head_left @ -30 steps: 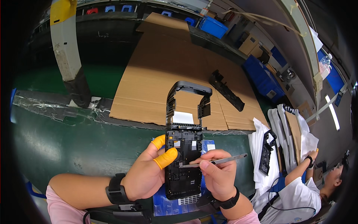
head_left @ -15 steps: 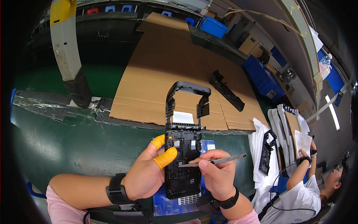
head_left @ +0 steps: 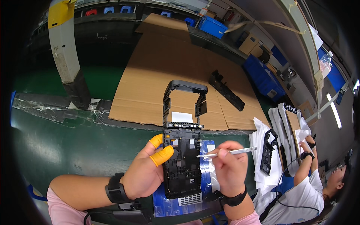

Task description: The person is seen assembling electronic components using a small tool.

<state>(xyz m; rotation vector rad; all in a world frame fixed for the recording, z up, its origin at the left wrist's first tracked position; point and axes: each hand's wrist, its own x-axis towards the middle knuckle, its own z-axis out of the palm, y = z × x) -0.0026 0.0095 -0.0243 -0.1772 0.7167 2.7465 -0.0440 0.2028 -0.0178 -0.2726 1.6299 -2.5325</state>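
Note:
Upright in front of me is a black plastic housing [head_left: 182,159] with an open loop-shaped upper part. My left hand [head_left: 146,173] grips its left edge, with yellow finger cots on the thumb and a finger. Small pale patches and an orange one show on the housing's face. My right hand [head_left: 231,167] pinches slim metal tweezers [head_left: 240,150], whose tip points left at the housing's right edge. Whether the tip touches the housing I cannot tell. Beneath the housing lies a blue sheet [head_left: 165,206] with clear plastic over part of it.
A large cardboard sheet [head_left: 146,82] covers the bench beyond, with another black plastic part [head_left: 227,91] on it. To the right, a similar black housing [head_left: 268,152] rests on white wrapping [head_left: 258,131]. A co-worker [head_left: 300,193] handles wrapped items there. A post [head_left: 65,56] rises at left.
My right hand has moved right and slightly up, drawing the tweezers' tip from the middle of the housing to its right edge. The housing has shifted slightly left in my left hand.

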